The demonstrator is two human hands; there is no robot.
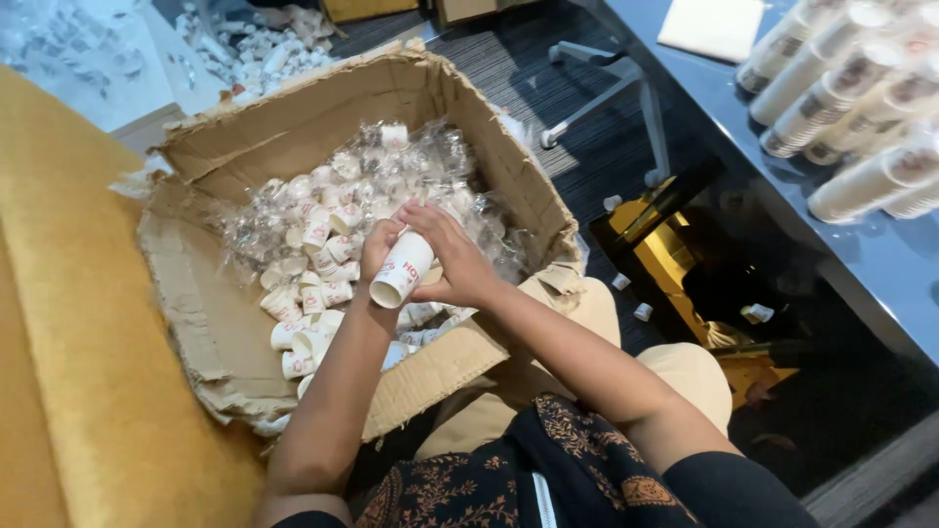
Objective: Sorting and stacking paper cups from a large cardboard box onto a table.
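Both of my hands meet over an open cardboard box (245,147) that rests beside my lap. My left hand (377,249) grips a short stack of white paper cups with red print (402,271), held slanted with the rim down. My right hand (452,256) closes on the same stack from the right, its fingers over the top end. Below them the box holds several loose small paper cups (318,264) and crumpled clear plastic wrap (435,156).
A yellow cushioned seat (68,332) lies left of the box. A blue table (861,244) at the right carries long lying stacks of paper cups (841,93) and a beige pad (712,25). A chair base (626,78) and scattered cups (641,311) sit on the dark carpet.
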